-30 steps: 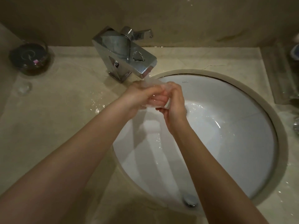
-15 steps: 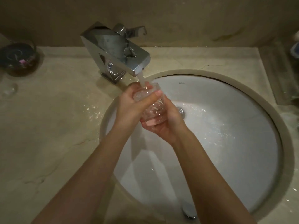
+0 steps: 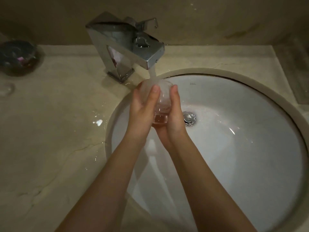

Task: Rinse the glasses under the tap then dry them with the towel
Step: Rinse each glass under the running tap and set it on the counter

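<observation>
Wet marble counter [image 3: 55, 148], tap [image 3: 127, 47] running: glass [image 3: 160, 101] is clasped between left hand [image 3: 142, 111] and right hand [image 3: 172, 118], fingers wrapped round it; probably slippery, fragile, best gripped mid-wall.

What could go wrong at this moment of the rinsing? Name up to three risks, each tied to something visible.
1. The glass is wet and held between both hands, left hand and right hand; it might slip into the basin and break.
2. The tap stream hits its rim, so water may splash onto the already wet counter.
</observation>
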Available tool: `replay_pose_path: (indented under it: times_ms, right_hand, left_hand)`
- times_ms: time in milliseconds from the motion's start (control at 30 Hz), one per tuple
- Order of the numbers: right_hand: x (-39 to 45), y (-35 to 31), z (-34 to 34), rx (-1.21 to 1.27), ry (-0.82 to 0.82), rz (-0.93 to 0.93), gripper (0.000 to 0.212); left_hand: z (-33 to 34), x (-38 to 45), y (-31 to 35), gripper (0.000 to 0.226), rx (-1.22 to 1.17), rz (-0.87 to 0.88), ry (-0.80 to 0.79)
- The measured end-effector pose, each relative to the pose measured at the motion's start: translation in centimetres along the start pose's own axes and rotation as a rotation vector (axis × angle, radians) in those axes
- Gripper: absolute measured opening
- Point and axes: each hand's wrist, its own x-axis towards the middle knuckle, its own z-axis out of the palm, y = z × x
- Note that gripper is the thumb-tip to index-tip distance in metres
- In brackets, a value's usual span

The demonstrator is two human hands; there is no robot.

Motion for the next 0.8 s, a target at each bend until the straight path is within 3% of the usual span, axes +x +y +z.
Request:
replay_pose_path:
  times_ms: [100,200,267,400,500,600,667,800]
  right_hand:
    - [0.2,0.5,-0.2,-0.015,0.014,-0.028,0.073]
    - [-0.1,0.3,0.4,-0.003,0.034,-0.075,0.089]
    - [0.0,0.0,0.5,0.017,0.070,-0.105,0.092]
    - [0.5,-0.1,0.0,0.094,0.059,-0.097,0.058]
    - [0.2,-0.1,0.2,-0.059,0.077,-0.108,0.076]
    - [0.2,-0.2,0.3,-0.166,0.108,-0.135,0.056]
    - [0.2,-0.4,0.5,-0.138,0.116,-0.140,0.056]
    - [0.5,-0.1,0.3,-0.078,-0.032,-0.191,0.036]
  left_hand:
    - [-0.2,0.1,-0.5,0.056,-0.025,0.021,0.011]
    - [-0.2,0.2,-0.8,0.066,0.037,0.042,-0.004]
    - [0.0,0.3,-1.0,0.057,0.024,0.023,-0.009]
    - [0.1,0.2,-1.2,0.048,-0.059,-0.009,-0.023]
    - [0.0,0.3,-1.2,0.045,-0.030,0.016,-0.015]
    - [0.2,0.2,-1.0,0.057,-0.039,0.008,0.021]
    - [0.2,0.2,-0.8,0.061,-0.082,-0.006,0.023]
    - [0.0,0.3,-0.5,0.058,-0.141,0.007,-0.025]
